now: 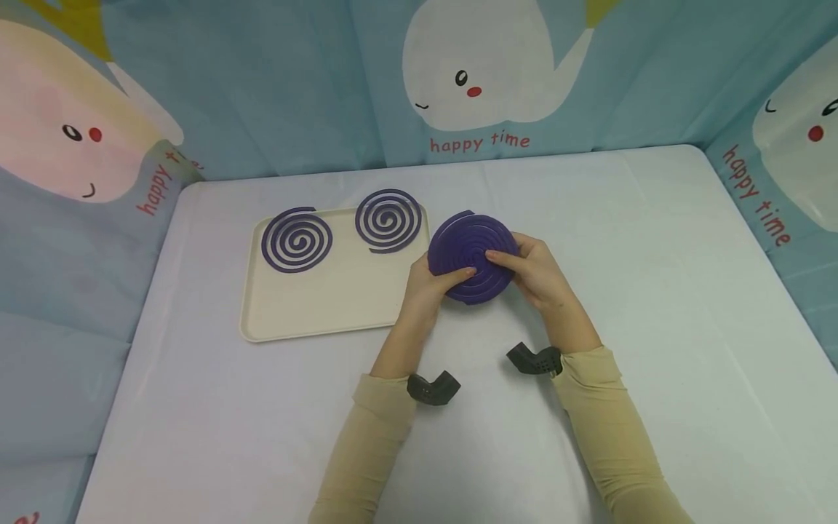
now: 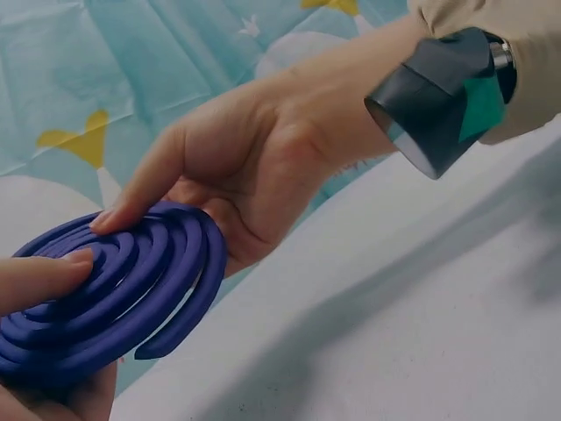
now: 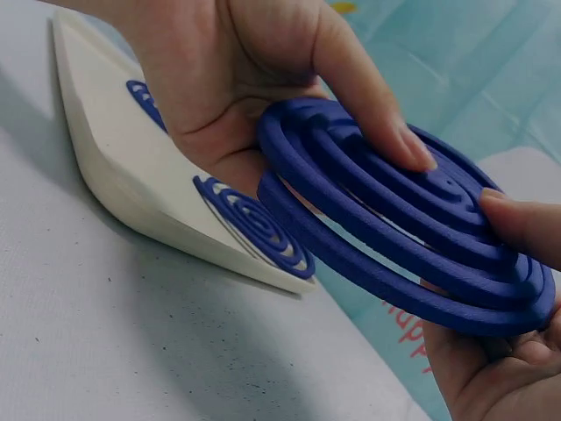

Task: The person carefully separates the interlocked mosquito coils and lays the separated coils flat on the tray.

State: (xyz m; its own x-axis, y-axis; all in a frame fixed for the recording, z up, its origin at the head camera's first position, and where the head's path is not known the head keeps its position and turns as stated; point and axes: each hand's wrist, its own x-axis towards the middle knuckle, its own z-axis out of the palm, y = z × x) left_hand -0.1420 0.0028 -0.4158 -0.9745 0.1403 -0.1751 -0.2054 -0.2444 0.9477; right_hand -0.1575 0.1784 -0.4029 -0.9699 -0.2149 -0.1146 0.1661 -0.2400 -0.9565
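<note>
Two single coils lay flat on the tray at left, well apart from each other. Just right of the tray, above the table, the left hand gripped the paired coil at its left edge, thumb on top. Right hand grasped the opposite edge, thumb pressed near the centre; coil tilted.
</note>
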